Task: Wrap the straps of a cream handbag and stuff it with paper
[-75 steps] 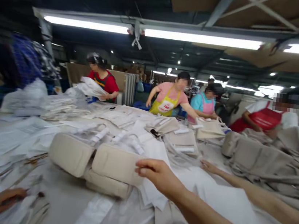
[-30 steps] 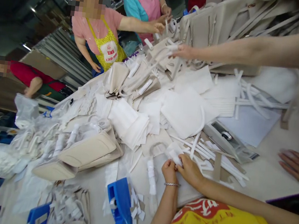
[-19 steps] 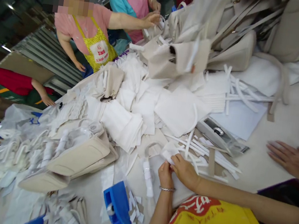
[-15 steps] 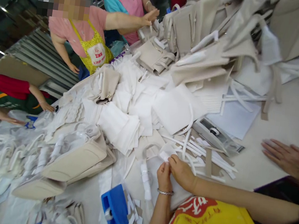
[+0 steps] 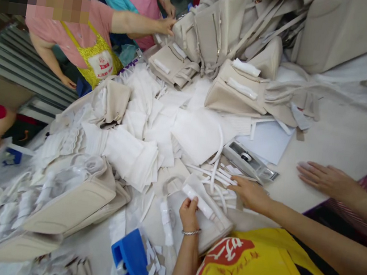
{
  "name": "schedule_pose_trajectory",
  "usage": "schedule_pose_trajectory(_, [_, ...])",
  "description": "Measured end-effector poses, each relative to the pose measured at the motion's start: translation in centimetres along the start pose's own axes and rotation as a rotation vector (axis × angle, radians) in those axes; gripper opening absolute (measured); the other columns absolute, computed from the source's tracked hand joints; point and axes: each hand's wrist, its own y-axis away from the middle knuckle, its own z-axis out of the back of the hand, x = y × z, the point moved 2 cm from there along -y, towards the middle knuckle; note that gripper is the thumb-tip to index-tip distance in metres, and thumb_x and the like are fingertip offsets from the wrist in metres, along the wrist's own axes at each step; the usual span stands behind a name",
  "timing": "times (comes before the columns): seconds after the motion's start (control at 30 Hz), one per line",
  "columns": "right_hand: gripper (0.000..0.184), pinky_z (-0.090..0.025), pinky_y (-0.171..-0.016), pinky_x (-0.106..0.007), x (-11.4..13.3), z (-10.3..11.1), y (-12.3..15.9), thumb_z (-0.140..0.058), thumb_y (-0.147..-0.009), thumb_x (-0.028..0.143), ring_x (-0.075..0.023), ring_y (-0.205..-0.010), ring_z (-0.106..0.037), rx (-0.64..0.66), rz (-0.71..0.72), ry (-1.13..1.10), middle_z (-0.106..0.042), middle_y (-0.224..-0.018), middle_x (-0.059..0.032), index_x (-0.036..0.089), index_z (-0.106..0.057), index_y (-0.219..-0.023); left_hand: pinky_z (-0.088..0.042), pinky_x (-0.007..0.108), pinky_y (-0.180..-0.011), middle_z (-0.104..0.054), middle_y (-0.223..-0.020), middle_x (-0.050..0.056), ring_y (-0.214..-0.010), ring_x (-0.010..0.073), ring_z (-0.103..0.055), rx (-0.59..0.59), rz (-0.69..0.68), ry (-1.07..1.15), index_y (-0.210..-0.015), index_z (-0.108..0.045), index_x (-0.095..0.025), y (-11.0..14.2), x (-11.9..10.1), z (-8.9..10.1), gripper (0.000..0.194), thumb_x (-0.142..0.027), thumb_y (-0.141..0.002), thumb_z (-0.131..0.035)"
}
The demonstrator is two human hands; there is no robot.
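Observation:
My left hand [image 5: 189, 211], with a bracelet on the wrist, is closed on a white paper-wrapped handle [image 5: 202, 205] of a flat beige bag [image 5: 212, 225] that lies on the table in front of my yellow apron [image 5: 254, 268]. My right hand [image 5: 250, 193] lies further right with its fingers spread. Its fingertips touch a heap of loose white strips [image 5: 215, 175].
A blue tape dispenser [image 5: 129, 261] with cut white pieces sits near my left arm, and a clear tape dispenser [image 5: 250, 160] beyond my right hand. White sheets [image 5: 157, 129] and beige bags [image 5: 224, 30] cover the table. A co-worker's hand [image 5: 327, 179] rests flat at right; other people stand across.
The view has dropped from the room to the table. My hands, pinched together on a small white piece, have separated: the right went to the strips, the left now grips the wrapped handle.

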Motion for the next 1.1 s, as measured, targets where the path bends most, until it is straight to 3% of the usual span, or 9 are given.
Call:
schedule_pose_trajectory(0.1, [0.049,-0.036,-0.087,-0.038,-3.4,0.2,0.8,-0.041,-0.065,0.0,-0.0241,-0.112,-0.038,0.134,-0.014,0.13,-0.034,-0.128,-0.0076,0.024,-0.054,-0.106,-0.028,0.019,-0.048,-0.04,-0.05,-0.006,-0.048,0.0056,-0.032,-0.001,0.0,-0.003,-0.063,-0.054,-0.012,0.0,0.0,0.0,0.025,-0.036,-0.059,-0.062])
schedule_pose_trajectory(0.2, [0.037,-0.033,-0.091,-0.036,-4.4,0.0,0.5,-0.044,-0.068,0.006,-0.0222,-0.111,-0.038,0.15,0.009,0.063,-0.037,-0.127,-0.0056,0.023,-0.058,-0.098,-0.027,0.018,-0.048,-0.039,-0.049,-0.007,-0.048,0.0054,-0.032,-0.009,0.008,0.005,-0.061,-0.052,-0.013,0.2,-0.2,0.0,0.025,-0.035,-0.059,-0.063])
schedule_pose_trajectory(0.37, [0.025,-0.036,-0.086,-0.034,-3.0,1.1,-0.9,-0.053,-0.068,0.023,-0.0206,-0.099,-0.047,0.048,0.014,-0.195,-0.051,-0.11,-0.0065,0.021,-0.06,-0.092,-0.027,0.018,-0.048,-0.037,-0.049,-0.007,-0.048,0.0049,-0.031,-0.008,0.025,0.093,-0.063,-0.053,-0.013,0.6,-0.4,0.0,0.022,-0.032,-0.058,-0.063])
schedule_pose_trajectory(0.47, [0.036,-0.042,-0.063,-0.028,-1.8,1.2,-2.2,-0.055,-0.067,0.039,-0.0153,-0.068,-0.052,0.032,-0.166,-0.516,-0.059,-0.079,-0.004,0.016,-0.058,-0.095,-0.026,0.018,-0.048,-0.037,-0.048,-0.007,-0.047,0.0046,-0.03,-0.022,0.041,0.116,-0.065,-0.055,-0.012,0.6,-0.3,0.0,0.023,-0.031,-0.057,-0.064])
schedule_pose_trajectory(0.57, [0.04,-0.03,-0.042,-0.021,0.0,-0.1,-3.6,-0.053,-0.066,0.047,-0.008,-0.045,-0.04,0.164,-0.322,-0.81,-0.053,-0.058,0.0011,0.013,-0.058,-0.086,-0.026,0.019,-0.048,-0.04,-0.05,-0.006,-0.047,0.0046,-0.032,-0.015,0.051,0.119,-0.068,-0.056,-0.012,0.5,-0.1,0.1,0.025,-0.032,-0.057,-0.064])
schedule_pose_trajectory(0.67, [0.034,-0.022,-0.041,-0.019,1.7,-1.6,-4.4,-0.053,-0.066,0.046,-0.005,-0.044,-0.034,0.204,-0.313,-0.966,-0.047,-0.054,0.0041,0.013,-0.055,-0.075,-0.026,0.019,-0.048,-0.04,-0.05,-0.006,-0.047,0.0047,-0.033,-0.007,0.047,0.14,-0.067,-0.056,-0.011,0.6,0.0,0.1,0.025,-0.032,-0.057,-0.064])
schedule_pose_trajectory(0.77, [0.028,-0.029,-0.047,-0.019,2.5,-2.6,-4.9,-0.06,-0.062,0.039,-0.0059,-0.05,-0.039,0.146,-0.241,-0.938,-0.047,-0.056,0.0053,0.014,-0.051,-0.07,-0.026,0.019,-0.047,-0.039,-0.048,-0.006,-0.046,0.0045,-0.033,-0.014,0.056,0.192,-0.067,-0.056,-0.011,0.7,-0.1,0.2,0.024,-0.031,-0.056,-0.065])
schedule_pose_trajectory(0.87, [0.022,-0.034,-0.051,-0.02,2.6,-2.9,-5.4,-0.057,-0.063,0.035,-0.0074,-0.054,-0.043,0.181,-0.134,-0.818,-0.048,-0.058,0.0045,0.015,-0.05,-0.067,-0.025,0.018,-0.046,-0.04,-0.047,-0.006,-0.045,0.0039,-0.032,-0.038,0.097,0.246,-0.07,-0.057,-0.011,0.9,-0.2,0.2,0.026,-0.03,-0.054,-0.066])
schedule_pose_trajectory(1.1, [0.021,-0.028,-0.033,-0.018,2.0,-2.8,-6.7,-0.041,-0.072,0.033,-0.0062,-0.031,-0.037,0.604,-0.243,-0.568,-0.048,-0.044,0.0033,0.016,-0.047,-0.063,-0.028,0.017,-0.046,-0.038,-0.047,-0.007,-0.045,0.003,-0.035,-0.036,0.183,0.408,-0.063,-0.053,-0.012,1.4,-0.4,0.2,0.022,-0.025,-0.054,-0.068])
